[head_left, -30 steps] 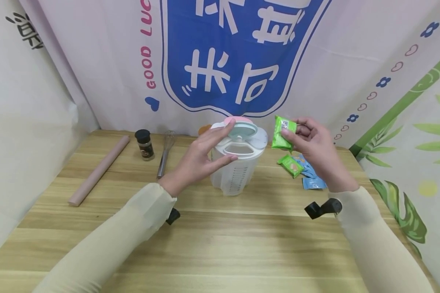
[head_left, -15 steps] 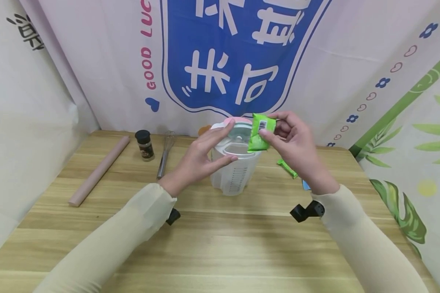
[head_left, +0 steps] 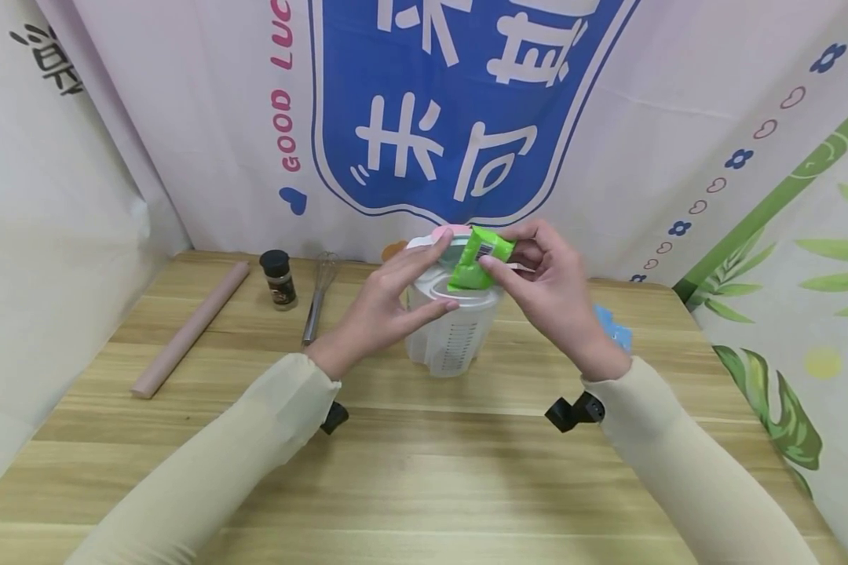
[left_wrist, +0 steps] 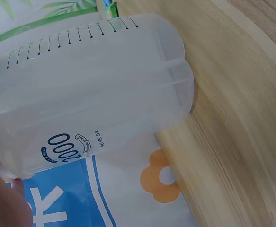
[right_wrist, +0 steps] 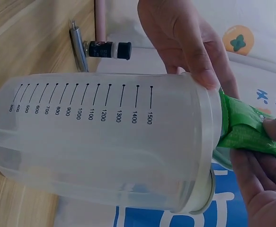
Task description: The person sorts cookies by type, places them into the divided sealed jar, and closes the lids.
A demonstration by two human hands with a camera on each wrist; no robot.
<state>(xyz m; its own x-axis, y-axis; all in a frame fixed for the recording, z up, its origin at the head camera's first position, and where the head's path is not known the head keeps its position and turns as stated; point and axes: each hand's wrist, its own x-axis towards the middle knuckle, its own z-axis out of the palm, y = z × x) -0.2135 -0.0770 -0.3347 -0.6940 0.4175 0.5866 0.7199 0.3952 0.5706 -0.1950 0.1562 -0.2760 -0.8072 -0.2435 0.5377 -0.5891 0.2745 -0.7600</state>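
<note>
A translucent storage container (head_left: 452,349) with measuring marks stands upright on the table, its mint lid flap (head_left: 452,253) raised. My left hand (head_left: 385,302) holds it by the top, thumb at the rim and fingers along the lid's far left side. With thumb and fingers, my right hand (head_left: 554,286) pinches a small green packet (head_left: 472,263) above the pouring opening. In the right wrist view the packet's lower end (right_wrist: 227,120) is right at the opening. Only part of the left hand (left_wrist: 5,203) appears in the left wrist view, beside the container's top.
Blue packets (head_left: 616,329) lie behind the right wrist, partly hidden. To the left are a whisk (head_left: 316,306), a black-capped spice jar (head_left: 279,281) and a pinkish rolling pin (head_left: 192,329). A printed curtain (head_left: 226,157) hangs at the table's back edge.
My right hand has carried the green packet leftward from beside the container to over its opening, and the packet now tilts down. My left hand has stayed on the container.
</note>
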